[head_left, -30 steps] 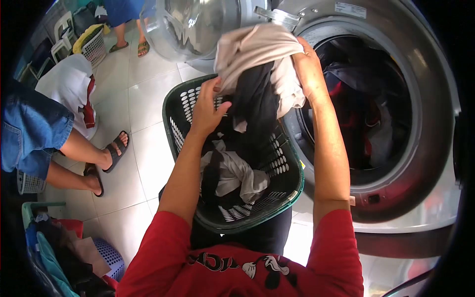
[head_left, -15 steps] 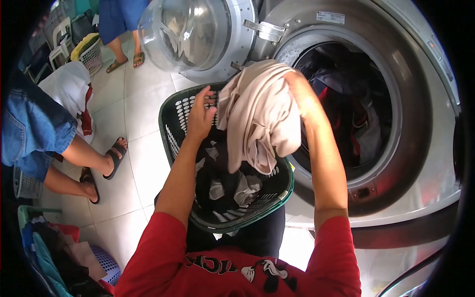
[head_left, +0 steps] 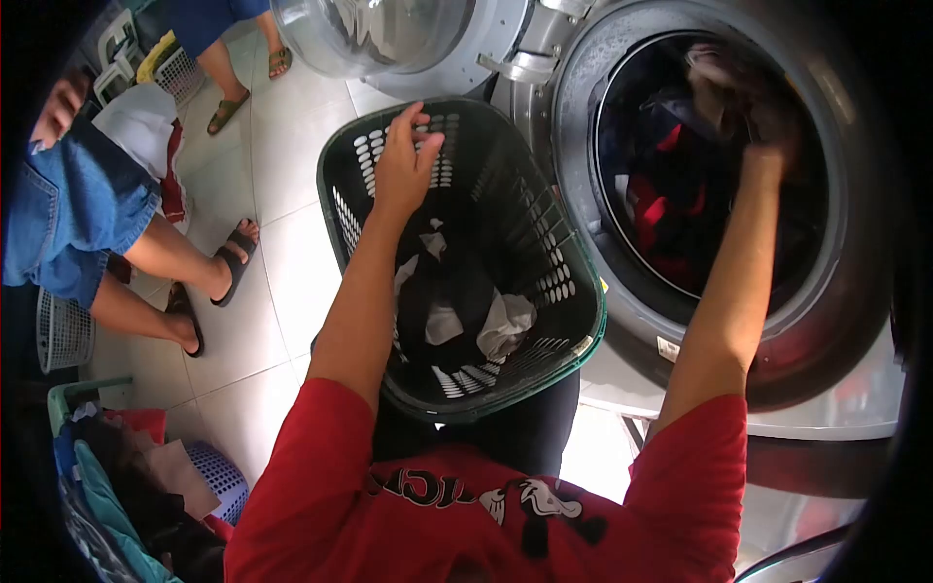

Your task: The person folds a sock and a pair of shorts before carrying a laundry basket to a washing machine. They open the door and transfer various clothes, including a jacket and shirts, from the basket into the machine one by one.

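My left hand (head_left: pixel 406 165) is open over the far left part of the dark green basket (head_left: pixel 593 291), fingers apart and holding nothing. Dark and light clothes (head_left: pixel 505 325) lie at the bottom of that basket, which rests at my lap. My right hand (head_left: pixel 773 131) reaches inside the washing machine drum, dim and blurred, and its fingers cannot be made out. Beside it in the drum is the beige cloth (head_left: pixel 714 73). Dark and red clothes (head_left: pixel 661 209) fill the drum's lower left part.
The round glass door (head_left: pixel 389 34) stands open beyond the basket. A person in denim shorts (head_left: pixel 83 214) stands at the left, another person's legs (head_left: pixel 219 73) farther back. A heap of clothes (head_left: pixel 136 486) sits at the lower left.
My right hand has moved right into the drum, and the beige cloth has gone from above the basket into the drum. My left hand has shifted slightly up in view.
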A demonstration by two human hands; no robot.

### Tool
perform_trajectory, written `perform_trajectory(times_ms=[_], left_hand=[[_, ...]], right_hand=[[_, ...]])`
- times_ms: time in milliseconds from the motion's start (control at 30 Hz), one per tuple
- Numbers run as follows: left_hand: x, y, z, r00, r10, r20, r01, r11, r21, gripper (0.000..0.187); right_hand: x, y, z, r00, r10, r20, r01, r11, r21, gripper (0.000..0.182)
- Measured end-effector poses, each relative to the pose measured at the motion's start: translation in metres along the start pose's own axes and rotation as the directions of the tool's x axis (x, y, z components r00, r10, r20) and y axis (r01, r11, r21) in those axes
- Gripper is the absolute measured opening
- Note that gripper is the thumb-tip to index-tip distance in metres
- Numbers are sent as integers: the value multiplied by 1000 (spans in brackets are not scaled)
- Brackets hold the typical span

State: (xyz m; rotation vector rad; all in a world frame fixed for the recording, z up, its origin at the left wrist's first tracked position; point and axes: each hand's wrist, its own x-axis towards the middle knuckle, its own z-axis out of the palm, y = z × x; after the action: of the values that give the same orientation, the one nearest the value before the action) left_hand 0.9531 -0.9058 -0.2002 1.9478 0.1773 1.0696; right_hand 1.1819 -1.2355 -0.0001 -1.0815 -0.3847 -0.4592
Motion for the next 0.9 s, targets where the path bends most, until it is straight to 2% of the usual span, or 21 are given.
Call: perform_trajectory(times_ms=[33, 67, 100, 133, 167, 200, 267, 333, 367, 400, 433, 467, 500, 533, 600, 633, 700, 733, 800, 833, 900], left_hand=[[2, -2, 1, 1000, 17, -9, -17, 1000, 5, 43], [4, -4, 2, 999, 39, -20, -39, 999, 12, 43], [5, -5, 3, 999, 30, -13, -29, 999, 17, 43], [6, -4, 4, 999, 41, -19, -41, 999, 19, 43], [6, -5, 4, 999, 48, -21, -47, 999, 24, 42], [6, -6, 5, 997, 73, -22, -72, 995, 68, 42], [4, -6, 5, 999, 51, 5, -52, 995, 87, 41], [5, -3, 5, 999, 40, 11, -41, 993, 110, 41], [6, -3, 5, 999, 44, 15, -46, 990, 133, 41], [6, -4, 4, 999, 38, 23, -41, 989, 143, 41], [6, -3, 4, 999, 34, 29, -38, 988, 152, 41], [7, -1, 4, 999, 35, 31, -40, 983, 179, 41], [8, -4, 4, 998, 49, 35, -55, 975, 213, 41], [8, -3, 6, 998, 33, 50, -43, 977, 208, 41], [8, -2, 8, 997, 23, 73, -38, 979, 201, 41], [8, -1, 9, 996, 18, 85, -35, 978, 206, 40], [8, 0, 10, 995, 18, 96, -38, 977, 209, 39], [7, -1, 10, 994, 4, 107, -27, 976, 216, 38], [6, -3, 9, 994, -18, 106, -3, 980, 200, 36], [6, -4, 9, 994, -14, 110, -8, 980, 197, 36], [6, -8, 9, 993, -1, 118, -26, 974, 223, 35]], right_hand=[[-11, 20, 9, 992, -106, -64, 105, 994, -25, 33], [-42, 24, 20, 993, 2, -122, -30, 972, -232, 33], [-71, 45, 31, 982, -188, 23, 188, 946, -264, 26], [-95, 71, 34, 916, -210, 341, 300, 924, -238, 19], [-139, 71, 48, 848, 77, 524, 105, 945, -309, 17], [-166, 92, 51, 661, 315, 682, -141, 944, -299, 22], [-226, 126, 62, 252, 567, 784, -452, 785, -423, 18], [-279, 145, 65, -311, 639, 704, -468, 541, -698, 18], [-298, 146, 67, -570, 620, 539, -312, 443, -840, 20], [-320, 171, 62, -754, 608, 248, -47, 326, -944, 23], [-343, 178, 62, -645, 746, -166, 565, 320, -761, 31], [-347, 178, 54, -484, 868, -111, 759, 354, -547, 35], [-348, 176, 45, -327, 945, -3, 902, 311, -298, 39], [-342, 179, 34, -330, 944, -9, 900, 311, -305, 39], [-328, 184, 18, -322, 931, -171, 872, 221, -437, 41], [-328, 186, 14, -316, 933, -171, 871, 214, -441, 41], [-321, 169, 22, -395, 864, -310, 828, 190, -527, 36], [-330, 183, 18, -391, 868, -307, 828, 185, -529, 36], [-357, 221, 4, -447, 883, -147, 858, 376, -350, 44], [-355, 220, 7, -444, 884, -146, 858, 372, -355, 44], [-346, 210, 16, -423, 905, 45, 779, 389, -492, 35]])
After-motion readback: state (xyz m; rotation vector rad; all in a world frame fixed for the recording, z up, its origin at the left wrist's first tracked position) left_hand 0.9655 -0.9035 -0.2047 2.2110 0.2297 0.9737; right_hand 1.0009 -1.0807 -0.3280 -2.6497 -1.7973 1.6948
